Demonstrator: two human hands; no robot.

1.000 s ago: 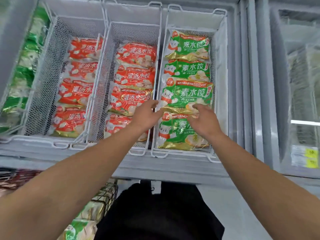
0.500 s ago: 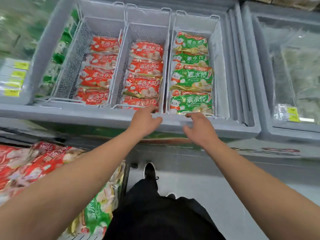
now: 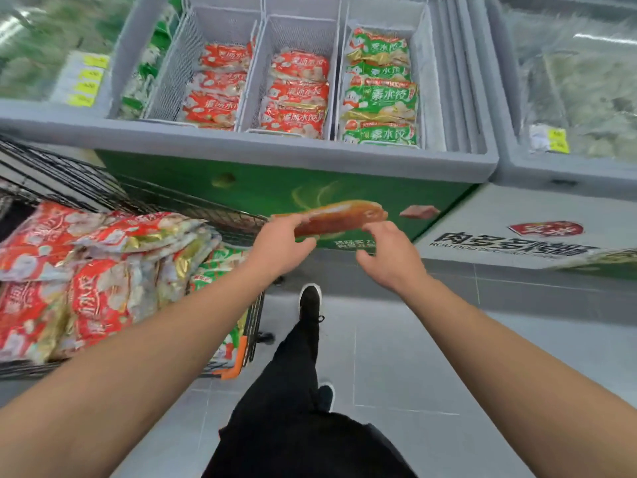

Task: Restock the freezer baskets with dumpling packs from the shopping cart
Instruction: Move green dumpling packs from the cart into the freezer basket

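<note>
Both hands hang in front of the green freezer front, below the baskets and to the right of the cart (image 3: 241, 232): the left hand (image 3: 281, 248) and the right hand (image 3: 389, 253) have loosely curved fingers and hold nothing. The red packs (image 3: 86, 270) lie piled in the cart, well left of the left hand's fingers. The green packs (image 3: 379, 98) fill the right basket (image 3: 427, 63), far above both hands.

Glossy plastic dumpling packs (image 3: 103, 270) fill a black wire-metal cart (image 3: 213, 215); baskets (image 3: 165, 88) are white mesh.
</note>
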